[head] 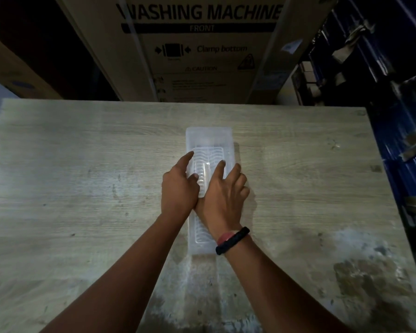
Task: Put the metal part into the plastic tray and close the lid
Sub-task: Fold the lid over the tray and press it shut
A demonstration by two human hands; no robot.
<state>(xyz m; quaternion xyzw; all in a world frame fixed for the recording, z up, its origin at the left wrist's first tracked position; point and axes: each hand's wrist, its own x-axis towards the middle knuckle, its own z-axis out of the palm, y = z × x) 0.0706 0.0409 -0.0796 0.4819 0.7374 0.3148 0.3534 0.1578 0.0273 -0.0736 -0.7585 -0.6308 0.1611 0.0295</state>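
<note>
A long clear plastic tray [208, 138] lies lengthwise in the middle of the wooden table [82, 164], with ribbed moulding showing through its transparent top. My left hand [178, 186] rests on the tray's left side, forefinger stretched along the edge and thumb on the top. My right hand [223, 193] lies flat across the tray's middle with fingers spread, pressing on the clear surface. A black and red band sits on my right wrist. The metal part cannot be made out through the plastic; whether the lid is fully down I cannot tell.
A large cardboard box [199, 49] marked "WASHING MACHINE" stands right behind the table's far edge. Blue wrapped stacks [394, 116] rise along the right side. The table's near right area [360, 272] is worn and stained.
</note>
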